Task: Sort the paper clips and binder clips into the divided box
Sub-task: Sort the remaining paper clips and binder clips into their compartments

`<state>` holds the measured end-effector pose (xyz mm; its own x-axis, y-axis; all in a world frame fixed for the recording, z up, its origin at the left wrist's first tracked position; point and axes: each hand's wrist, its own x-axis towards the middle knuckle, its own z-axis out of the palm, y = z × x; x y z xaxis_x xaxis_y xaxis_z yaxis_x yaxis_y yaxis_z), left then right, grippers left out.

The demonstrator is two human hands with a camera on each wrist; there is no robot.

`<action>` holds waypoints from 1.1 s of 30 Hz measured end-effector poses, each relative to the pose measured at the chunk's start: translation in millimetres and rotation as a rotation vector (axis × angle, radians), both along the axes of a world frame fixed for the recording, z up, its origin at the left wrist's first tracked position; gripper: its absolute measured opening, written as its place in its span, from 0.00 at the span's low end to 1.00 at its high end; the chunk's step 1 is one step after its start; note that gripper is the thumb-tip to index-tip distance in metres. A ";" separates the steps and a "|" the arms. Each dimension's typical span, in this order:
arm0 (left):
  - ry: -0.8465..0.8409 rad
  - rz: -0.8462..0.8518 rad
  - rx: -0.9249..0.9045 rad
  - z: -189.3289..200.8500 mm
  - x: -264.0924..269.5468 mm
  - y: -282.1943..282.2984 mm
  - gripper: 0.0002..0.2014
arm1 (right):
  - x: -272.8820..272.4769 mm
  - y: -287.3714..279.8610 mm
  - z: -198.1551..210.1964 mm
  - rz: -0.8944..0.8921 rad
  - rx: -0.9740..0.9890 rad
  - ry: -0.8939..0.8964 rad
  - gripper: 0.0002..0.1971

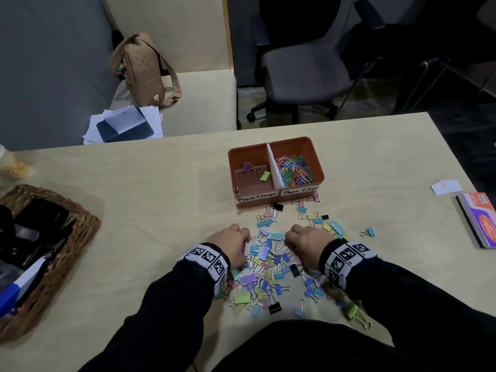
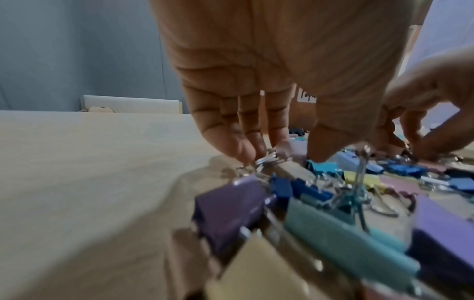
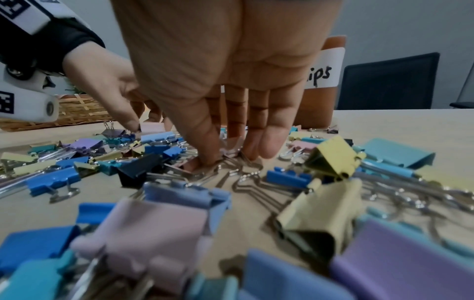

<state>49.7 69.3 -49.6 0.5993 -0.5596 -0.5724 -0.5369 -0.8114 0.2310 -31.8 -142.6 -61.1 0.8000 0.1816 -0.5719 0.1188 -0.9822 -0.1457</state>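
Note:
An orange divided box (image 1: 320, 167) stands mid-table. Its left cell, labelled for clamps, holds three binder clips (image 1: 255, 171); its right cell holds a heap of coloured paper clips (image 1: 295, 170). Many pastel binder clips (image 1: 271, 272) lie scattered between the box and me. My left hand (image 1: 245, 244) reaches down at the pile's left edge, its thumb and fingers (image 2: 247, 151) pinching a pale pink clip (image 1: 246, 248). My right hand (image 3: 231, 156) is fingers-down in the middle of the pile; its thumb and fingers close on a pink clip (image 3: 191, 165) and its wire handles.
A wicker basket (image 1: 83, 234) with dark items sits at the left. A colourful book (image 1: 480, 221) and a white card (image 1: 445, 187) lie at the right edge. Beyond the table are a bench with a tan bag (image 1: 145, 71) and papers (image 1: 123, 124), and an office chair (image 1: 303, 71).

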 end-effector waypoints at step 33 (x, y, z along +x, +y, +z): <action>-0.060 -0.060 -0.040 -6.7 -9.9 -76.4 0.16 | -1.7 -4.6 4.4 -0.501 0.248 -0.122 0.21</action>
<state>39.8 -7.1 -56.3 0.5963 -0.6174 -0.5130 -0.5984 -0.7679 0.2286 -33.5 -147.2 -56.7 0.8805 -0.1198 -0.4586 -0.3220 -0.8611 -0.3935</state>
